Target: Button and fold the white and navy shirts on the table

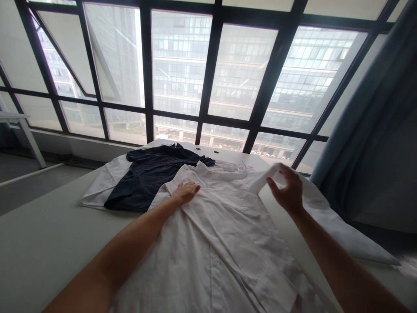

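A white shirt [221,234] lies spread over the pale table [42,234] in front of me. My left hand [187,191] rests flat on the shirt near its collar, fingers stretched out. My right hand [286,189] pinches a lifted sleeve [265,177] of the white shirt above the table's right side. Behind my left hand a dark navy shirt [153,176] lies on top of another white garment [104,182].
A large window with dark frames [208,78] fills the wall beyond the table. A blue-grey curtain [374,143] hangs at the right. A white table leg [31,139] stands at the far left on the grey floor.
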Demonstrator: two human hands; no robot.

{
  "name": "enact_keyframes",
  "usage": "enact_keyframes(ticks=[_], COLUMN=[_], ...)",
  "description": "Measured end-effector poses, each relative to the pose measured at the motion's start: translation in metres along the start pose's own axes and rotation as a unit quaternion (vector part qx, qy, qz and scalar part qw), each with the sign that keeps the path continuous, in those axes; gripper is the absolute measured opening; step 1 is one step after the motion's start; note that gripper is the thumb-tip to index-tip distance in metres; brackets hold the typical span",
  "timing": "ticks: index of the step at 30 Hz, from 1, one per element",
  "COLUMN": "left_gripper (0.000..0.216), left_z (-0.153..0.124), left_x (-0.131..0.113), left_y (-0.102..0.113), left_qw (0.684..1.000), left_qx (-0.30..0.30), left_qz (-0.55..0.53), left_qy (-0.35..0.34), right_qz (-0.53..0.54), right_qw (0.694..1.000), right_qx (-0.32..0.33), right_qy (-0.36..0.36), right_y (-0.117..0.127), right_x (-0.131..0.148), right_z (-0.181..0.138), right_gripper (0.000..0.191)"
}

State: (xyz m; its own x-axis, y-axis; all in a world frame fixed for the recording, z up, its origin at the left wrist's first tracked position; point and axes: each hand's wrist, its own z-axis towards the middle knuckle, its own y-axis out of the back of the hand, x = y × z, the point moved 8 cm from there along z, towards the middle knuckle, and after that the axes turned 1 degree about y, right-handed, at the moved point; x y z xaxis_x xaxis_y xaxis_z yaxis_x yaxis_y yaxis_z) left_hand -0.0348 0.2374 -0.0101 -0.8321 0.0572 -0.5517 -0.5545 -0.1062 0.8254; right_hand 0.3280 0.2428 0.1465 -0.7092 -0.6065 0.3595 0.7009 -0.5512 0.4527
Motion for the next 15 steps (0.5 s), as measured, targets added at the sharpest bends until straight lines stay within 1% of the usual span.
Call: enact_keyframes(ticks=[1, 2, 3, 4, 5, 6, 7, 8, 9, 10, 12, 14, 15], left_gripper=[0.082, 0.09, 0.096, 0.1, 0.101, 0.102, 0.101, 0.098, 0.094, 0.09, 0.083, 0.077, 0.076], left_z=[0.0, -0.001, -0.003, -0.008, -0.013, -0.02, -0.028, -0.036, -0.044, -0.05, -0.056, -0.054, -0.05], left_x=[0.002, 0.004, 0.005, 0.007, 0.008, 0.009, 0.009, 0.008, 0.006, 0.004, -0.005, -0.021, -0.033], left_y=[0.005, 0.011, 0.017, 0.023, 0.028, 0.031, 0.034, 0.035, 0.036, 0.035, 0.034, 0.031, 0.03], left_qw=[0.999, 0.994, 0.985, 0.971, 0.948, 0.921, 0.898, 0.887, 0.889, 0.902, 0.943, 0.979, 0.99], left_qx=[0.001, 0.005, 0.011, 0.019, 0.028, 0.041, 0.054, 0.067, 0.078, 0.085, 0.086, 0.073, 0.06], left_qz=[-0.053, -0.11, -0.169, -0.237, -0.314, -0.385, -0.434, -0.451, -0.445, -0.417, -0.313, -0.187, -0.128], left_qy=[0.009, 0.015, 0.02, 0.026, 0.036, 0.048, 0.059, 0.067, 0.072, 0.074, 0.067, 0.032, 0.009], right_qz=[0.016, 0.041, 0.063, 0.079, 0.088, 0.089, 0.088, 0.086, 0.083, 0.082, 0.082, 0.078, 0.069], right_qw=[0.994, 0.975, 0.942, 0.9, 0.865, 0.843, 0.831, 0.827, 0.831, 0.839, 0.861, 0.877, 0.883], right_qx=[0.067, 0.147, 0.238, 0.321, 0.378, 0.413, 0.438, 0.45, 0.453, 0.449, 0.432, 0.418, 0.415], right_qy=[0.085, 0.163, 0.229, 0.284, 0.319, 0.332, 0.333, 0.326, 0.312, 0.295, 0.256, 0.222, 0.209], right_y=[-0.01, -0.022, -0.036, -0.048, -0.057, -0.064, -0.071, -0.076, -0.081, -0.085, -0.09, -0.093, -0.094], right_x=[0.038, 0.075, 0.107, 0.134, 0.153, 0.163, 0.167, 0.166, 0.162, 0.156, 0.141, 0.13, 0.126], right_z=[-0.008, -0.023, -0.045, -0.071, -0.094, -0.113, -0.128, -0.138, -0.144, -0.146, -0.145, -0.141, -0.139], right_gripper=[0.06, 0.055, 0.051, 0.048, 0.047, 0.044, 0.041, 0.038, 0.036, 0.033, 0.031, 0.032, 0.034])
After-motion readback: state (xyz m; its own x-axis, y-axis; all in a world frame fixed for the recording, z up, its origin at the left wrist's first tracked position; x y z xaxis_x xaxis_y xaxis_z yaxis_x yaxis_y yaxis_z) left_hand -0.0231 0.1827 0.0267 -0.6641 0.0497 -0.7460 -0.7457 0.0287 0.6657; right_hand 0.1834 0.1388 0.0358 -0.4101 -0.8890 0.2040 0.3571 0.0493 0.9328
